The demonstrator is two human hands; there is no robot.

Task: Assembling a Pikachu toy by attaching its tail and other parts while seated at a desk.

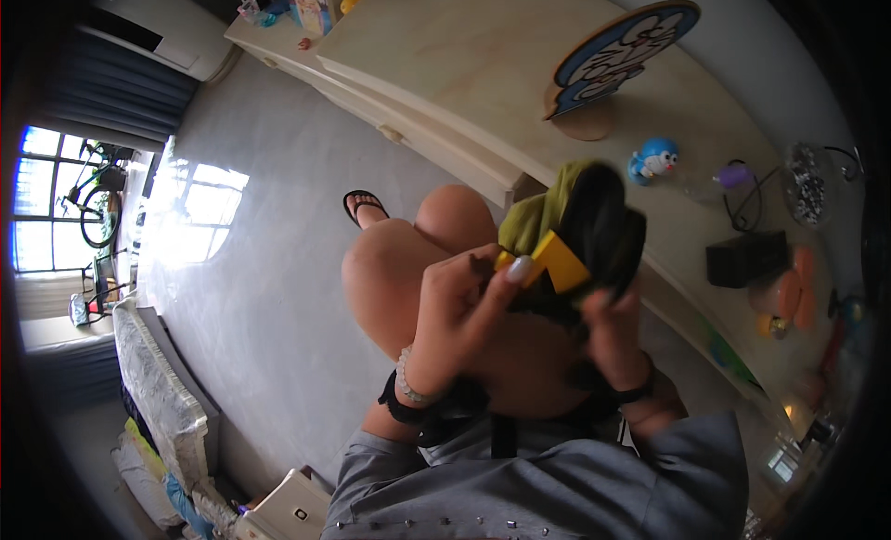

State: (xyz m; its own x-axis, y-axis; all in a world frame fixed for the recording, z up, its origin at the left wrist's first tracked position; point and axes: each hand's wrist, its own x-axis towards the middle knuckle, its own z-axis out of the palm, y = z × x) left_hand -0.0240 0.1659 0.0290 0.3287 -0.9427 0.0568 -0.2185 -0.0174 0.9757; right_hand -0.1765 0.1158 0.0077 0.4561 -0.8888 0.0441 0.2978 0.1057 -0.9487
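A soft olive-green and black fabric item (529, 220) is held up over my lap, partly blurred by motion; its kind is unclear. My left hand (455, 303) is closed, with thumb and fingers pinching a flat, bright yellow piece (563, 264) that lies against the fabric. Gripping the lower right side of the same item is my right hand (614, 336), its thumb on the near face and its other fingers mostly hidden behind. Both hands are close together above my bare knees.
Along the right runs a long cream-topped cabinet (445, 39) with drawers. On it are a round cartoon-face board (622, 57), a blue figurine (655, 159), a black box (745, 259) and an orange item (798, 289). A white chair (288, 507) stands at lower left.
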